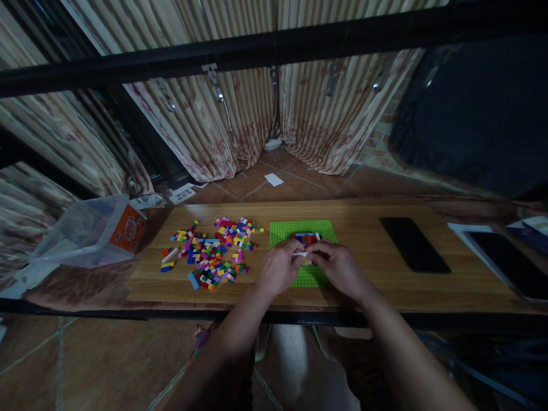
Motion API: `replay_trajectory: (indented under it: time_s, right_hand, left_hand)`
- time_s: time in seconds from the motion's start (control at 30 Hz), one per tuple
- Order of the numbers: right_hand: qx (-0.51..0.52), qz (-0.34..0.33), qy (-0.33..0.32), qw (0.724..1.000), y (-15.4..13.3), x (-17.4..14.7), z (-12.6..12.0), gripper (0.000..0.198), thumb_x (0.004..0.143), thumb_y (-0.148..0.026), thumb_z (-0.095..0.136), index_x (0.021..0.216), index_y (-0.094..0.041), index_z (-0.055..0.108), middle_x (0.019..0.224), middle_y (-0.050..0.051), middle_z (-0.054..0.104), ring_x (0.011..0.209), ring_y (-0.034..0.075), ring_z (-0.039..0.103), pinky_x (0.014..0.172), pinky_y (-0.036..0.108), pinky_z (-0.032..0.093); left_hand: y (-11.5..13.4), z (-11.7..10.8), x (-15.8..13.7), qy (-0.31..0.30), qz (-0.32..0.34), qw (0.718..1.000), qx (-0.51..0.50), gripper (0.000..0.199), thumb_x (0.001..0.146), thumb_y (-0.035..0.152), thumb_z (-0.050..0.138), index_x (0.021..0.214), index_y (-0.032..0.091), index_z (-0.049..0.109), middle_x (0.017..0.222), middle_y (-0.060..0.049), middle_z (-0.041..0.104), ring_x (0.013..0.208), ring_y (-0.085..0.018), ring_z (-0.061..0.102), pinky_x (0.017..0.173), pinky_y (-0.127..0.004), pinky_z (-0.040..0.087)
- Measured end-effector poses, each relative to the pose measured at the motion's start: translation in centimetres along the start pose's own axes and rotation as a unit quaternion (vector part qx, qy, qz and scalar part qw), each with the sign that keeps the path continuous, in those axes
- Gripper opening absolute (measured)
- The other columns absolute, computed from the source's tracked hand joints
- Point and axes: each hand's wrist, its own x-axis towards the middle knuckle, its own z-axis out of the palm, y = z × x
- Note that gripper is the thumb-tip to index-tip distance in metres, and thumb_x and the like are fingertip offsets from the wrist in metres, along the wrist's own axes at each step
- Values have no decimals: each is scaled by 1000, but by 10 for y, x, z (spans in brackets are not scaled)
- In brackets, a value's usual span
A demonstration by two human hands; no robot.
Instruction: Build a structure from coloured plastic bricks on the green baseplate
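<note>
Over the green baseplate (279, 229), my left hand (279, 264) and my right hand (340, 264) meet with their fingertips pinched. Between them is a small white toy brick (301, 254), gripped from both sides. Just behind the fingers, a low build of red, blue and white bricks (307, 237) stands on the baseplate, and my fingers cover its front part. A bit of yellow shows beneath the fingertips. To the left of the baseplate lies a loose heap of multicoloured bricks (209, 251).
A black phone-like slab (414, 244) lies on the wooden tabletop (363, 228) at right. Farther right is another dark device (514, 264) on white paper. A clear plastic box (85, 231) with an orange label stands left of the board. Striped curtains (240, 114) hang behind.
</note>
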Motion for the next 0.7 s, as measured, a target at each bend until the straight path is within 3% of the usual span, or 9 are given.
replay_trajectory:
  time_s: [0.27,0.5,0.7]
  right_hand:
    - [-52,6,53,997,11,2,4,12,82,-27,60,85,-25,72,92,4,63,89,19,59,82,35,45]
    - [-90,40,104,990,16,4,12,8,74,-26,66,79,-26,73,95,4,60,92,21,57,86,38,44]
    - [-57,80,144,985,15,5,12,6,70,-25,67,73,-23,71,93,4,59,89,20,58,86,37,44]
  left_hand:
    - [-22,-12,1,12,-129,991,-41,16,77,11,53,87,18,62,83,-3,69,77,-14,64,71,-24,48]
    - [-24,1,5,-3,-138,983,-123,11,80,19,54,83,17,65,79,-2,69,73,-14,64,68,-24,47]
    - [-23,11,10,19,-181,974,-138,6,77,17,60,79,17,65,79,-2,70,72,-13,64,67,-23,47]
